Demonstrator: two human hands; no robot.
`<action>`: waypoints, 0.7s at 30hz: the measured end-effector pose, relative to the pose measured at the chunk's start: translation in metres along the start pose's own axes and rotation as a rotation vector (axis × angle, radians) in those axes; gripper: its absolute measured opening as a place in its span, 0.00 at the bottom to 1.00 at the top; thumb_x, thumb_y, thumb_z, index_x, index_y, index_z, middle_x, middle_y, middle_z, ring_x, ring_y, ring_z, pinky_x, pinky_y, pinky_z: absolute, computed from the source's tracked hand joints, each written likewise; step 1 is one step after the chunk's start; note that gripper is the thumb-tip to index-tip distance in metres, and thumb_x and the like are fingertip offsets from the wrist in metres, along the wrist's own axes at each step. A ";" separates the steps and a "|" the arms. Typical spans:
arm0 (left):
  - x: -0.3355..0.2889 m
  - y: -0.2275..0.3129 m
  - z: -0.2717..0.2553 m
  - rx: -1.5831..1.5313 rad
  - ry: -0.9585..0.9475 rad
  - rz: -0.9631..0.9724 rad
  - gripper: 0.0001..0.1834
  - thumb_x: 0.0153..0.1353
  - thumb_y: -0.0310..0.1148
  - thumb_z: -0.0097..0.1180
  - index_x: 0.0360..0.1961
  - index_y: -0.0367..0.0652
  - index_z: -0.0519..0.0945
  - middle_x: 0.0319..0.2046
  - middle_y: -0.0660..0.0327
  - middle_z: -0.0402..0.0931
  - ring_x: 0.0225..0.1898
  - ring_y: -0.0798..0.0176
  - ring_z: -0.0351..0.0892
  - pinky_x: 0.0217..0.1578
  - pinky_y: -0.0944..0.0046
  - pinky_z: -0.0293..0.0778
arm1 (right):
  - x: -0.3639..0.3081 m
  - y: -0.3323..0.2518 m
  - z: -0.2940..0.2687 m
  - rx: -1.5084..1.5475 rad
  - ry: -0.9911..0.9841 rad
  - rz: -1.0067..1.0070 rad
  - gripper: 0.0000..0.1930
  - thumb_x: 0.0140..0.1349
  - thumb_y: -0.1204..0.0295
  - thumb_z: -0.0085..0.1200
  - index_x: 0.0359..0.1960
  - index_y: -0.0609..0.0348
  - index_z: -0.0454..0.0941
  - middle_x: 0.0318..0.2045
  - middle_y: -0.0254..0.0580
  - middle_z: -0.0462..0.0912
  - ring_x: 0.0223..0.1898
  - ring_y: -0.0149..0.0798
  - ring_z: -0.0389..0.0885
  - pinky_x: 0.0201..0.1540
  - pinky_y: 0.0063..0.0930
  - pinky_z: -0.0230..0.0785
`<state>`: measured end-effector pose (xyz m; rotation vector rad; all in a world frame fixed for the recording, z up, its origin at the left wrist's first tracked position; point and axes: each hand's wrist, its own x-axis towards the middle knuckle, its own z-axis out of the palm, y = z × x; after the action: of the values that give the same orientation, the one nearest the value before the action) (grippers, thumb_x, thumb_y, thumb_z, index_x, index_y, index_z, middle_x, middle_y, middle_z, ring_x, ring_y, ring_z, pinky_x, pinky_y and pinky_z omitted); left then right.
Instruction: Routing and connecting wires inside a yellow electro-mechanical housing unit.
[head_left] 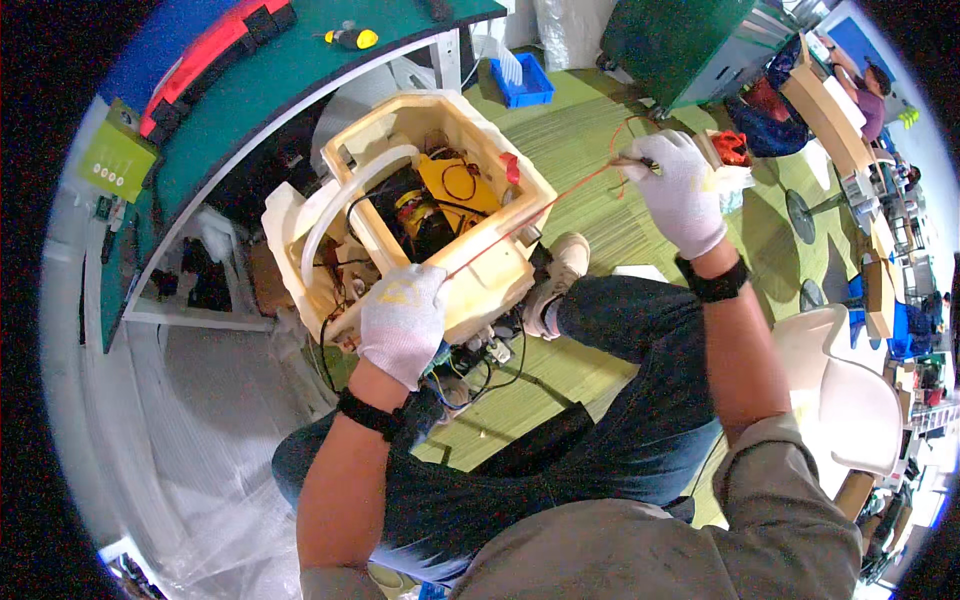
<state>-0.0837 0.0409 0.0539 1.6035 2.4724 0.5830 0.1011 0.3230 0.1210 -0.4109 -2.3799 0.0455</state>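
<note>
1. The right hand (680,192) in a white knitted glove is pinching a thin red wire (580,186).
2. This wire runs over the cream, box-shaped housing (490,290) to the white-gloved left hand (403,322).
3. Hands are apart; whether the left grips, I cannot tell.

Left head-worn fisheye camera sits above the near side of the cream housing (490,290), close to it, facing down and forward; coverage extends well beyond it.

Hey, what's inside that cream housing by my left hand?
A yellow panel and black parts show inside the cream housing; what lies beneath them is covered, so I can't tell.
</note>
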 end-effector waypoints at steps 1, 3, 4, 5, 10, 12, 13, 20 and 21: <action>-0.003 0.002 -0.002 0.003 0.007 0.003 0.10 0.60 0.33 0.52 0.40 0.42 0.80 0.36 0.51 0.78 0.42 0.46 0.77 0.44 0.49 0.71 | -0.003 0.013 -0.003 -0.002 -0.070 -0.017 0.10 0.52 0.63 0.64 0.29 0.54 0.80 0.28 0.42 0.79 0.36 0.49 0.78 0.38 0.41 0.72; -0.008 0.005 -0.008 -0.030 -0.001 0.040 0.09 0.61 0.33 0.51 0.36 0.42 0.81 0.34 0.52 0.79 0.41 0.46 0.77 0.43 0.49 0.72 | -0.005 0.024 -0.018 -0.043 -0.195 -0.068 0.10 0.53 0.62 0.64 0.29 0.53 0.80 0.28 0.42 0.79 0.36 0.49 0.78 0.38 0.41 0.72; -0.009 0.008 -0.010 -0.029 0.001 0.040 0.09 0.61 0.33 0.51 0.36 0.42 0.81 0.34 0.52 0.79 0.41 0.46 0.77 0.43 0.49 0.72 | -0.007 0.029 -0.024 -0.083 -0.325 -0.119 0.11 0.53 0.60 0.63 0.28 0.53 0.80 0.29 0.42 0.79 0.36 0.50 0.78 0.38 0.41 0.72; -0.011 0.013 -0.012 -0.041 0.021 0.107 0.09 0.61 0.33 0.50 0.35 0.42 0.81 0.34 0.52 0.79 0.41 0.47 0.77 0.42 0.50 0.72 | -0.009 0.035 -0.028 -0.055 -0.357 -0.138 0.11 0.54 0.60 0.61 0.28 0.54 0.80 0.28 0.43 0.79 0.36 0.50 0.78 0.38 0.40 0.72; -0.026 0.042 -0.007 0.043 -0.059 0.375 0.09 0.54 0.32 0.53 0.35 0.45 0.82 0.34 0.58 0.79 0.38 0.54 0.78 0.40 0.56 0.74 | -0.042 0.015 -0.068 0.052 -0.456 -0.066 0.09 0.54 0.63 0.61 0.26 0.54 0.80 0.25 0.43 0.80 0.31 0.49 0.79 0.34 0.41 0.72; -0.043 0.068 -0.011 -0.005 -0.042 0.410 0.10 0.49 0.30 0.55 0.35 0.45 0.82 0.35 0.61 0.79 0.38 0.54 0.78 0.39 0.56 0.75 | -0.054 -0.011 -0.095 0.065 -0.485 -0.121 0.11 0.50 0.64 0.66 0.21 0.55 0.80 0.19 0.42 0.77 0.26 0.48 0.77 0.29 0.40 0.68; -0.055 0.072 -0.002 -0.093 0.026 0.417 0.10 0.49 0.27 0.55 0.34 0.45 0.82 0.35 0.62 0.79 0.37 0.55 0.78 0.39 0.56 0.76 | -0.063 -0.024 -0.101 0.073 -0.485 -0.119 0.11 0.50 0.64 0.66 0.21 0.55 0.80 0.19 0.42 0.77 0.26 0.48 0.77 0.29 0.40 0.68; -0.112 0.133 0.025 -0.193 0.063 0.505 0.07 0.50 0.29 0.60 0.33 0.46 0.82 0.30 0.62 0.78 0.36 0.58 0.79 0.33 0.61 0.77 | -0.133 -0.082 -0.126 0.358 -0.666 -0.209 0.14 0.51 0.58 0.66 0.19 0.52 0.79 0.18 0.39 0.76 0.25 0.47 0.76 0.29 0.39 0.67; -0.117 0.145 0.021 -0.253 0.045 0.468 0.06 0.52 0.30 0.60 0.33 0.46 0.82 0.30 0.62 0.78 0.35 0.58 0.79 0.32 0.60 0.77 | -0.138 -0.087 -0.128 0.365 -0.675 -0.228 0.14 0.51 0.58 0.66 0.20 0.51 0.78 0.19 0.39 0.75 0.25 0.46 0.76 0.29 0.38 0.68</action>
<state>0.0951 -0.0081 0.0807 2.0783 1.9441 0.9540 0.2567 0.1879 0.1397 0.0755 -2.9748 0.5848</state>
